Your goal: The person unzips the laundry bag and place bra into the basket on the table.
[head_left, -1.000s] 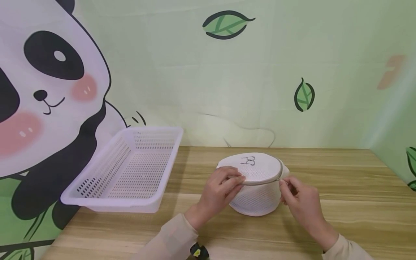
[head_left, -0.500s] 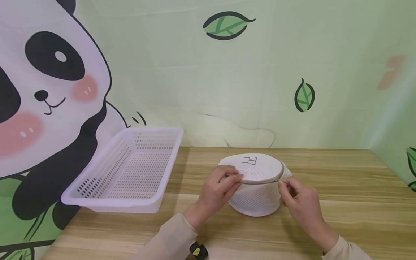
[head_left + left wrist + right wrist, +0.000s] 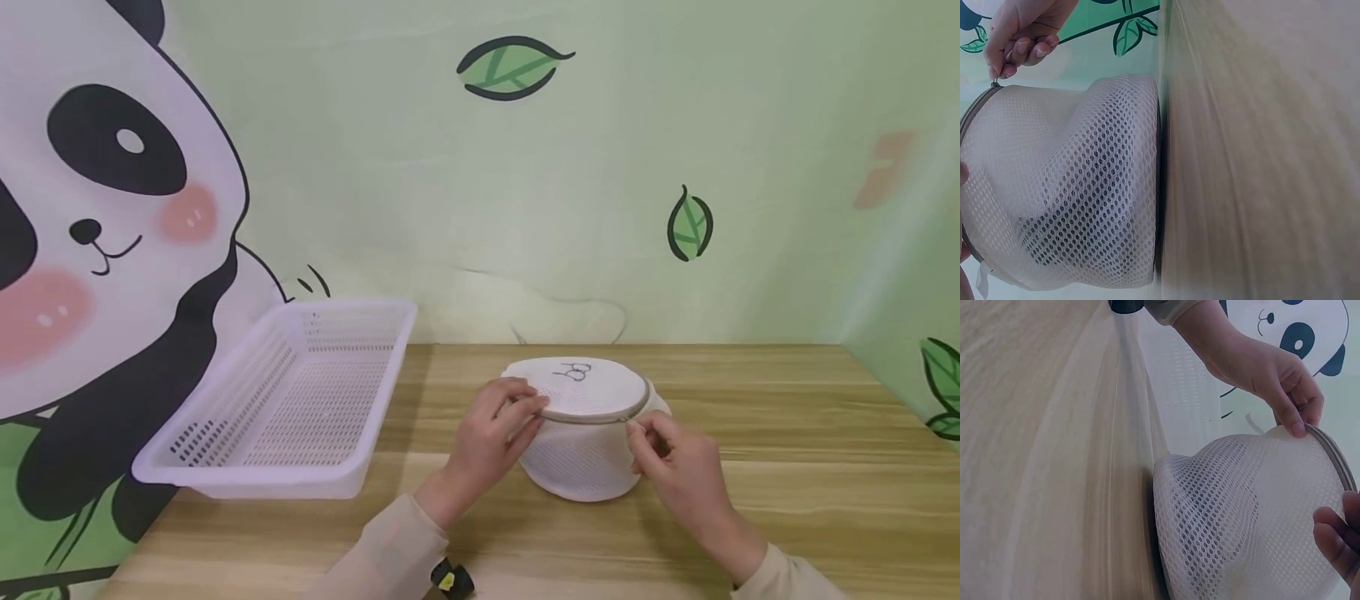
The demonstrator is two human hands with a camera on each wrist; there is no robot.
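Note:
A white mesh laundry bag (image 3: 581,462) stands upright on the wooden table, its round lid bearing a small line drawing and edged by a grey zipper (image 3: 585,420). At the lid's left front, my left hand (image 3: 491,429) pinches the rim between thumb and fingers, as the right wrist view shows too. My right hand (image 3: 686,471) pinches the zipper pull (image 3: 995,82) at the front right of the rim. Through the mesh in the left wrist view, a dark area (image 3: 1079,219) shows inside the bag. A loose white tag (image 3: 982,279) hangs near the zipper.
A white plastic basket (image 3: 352,483) with slotted walls stands on the table (image 3: 540,554) to the left of the bag. Behind the table hangs a pale green backdrop (image 3: 360,167) printed with a panda and leaves. A black band sits at my left sleeve.
My right hand has drawn the zipper pull a short way left along the front of the rim. My left hand keeps its pinch on the lid edge. The head view has shifted slightly.

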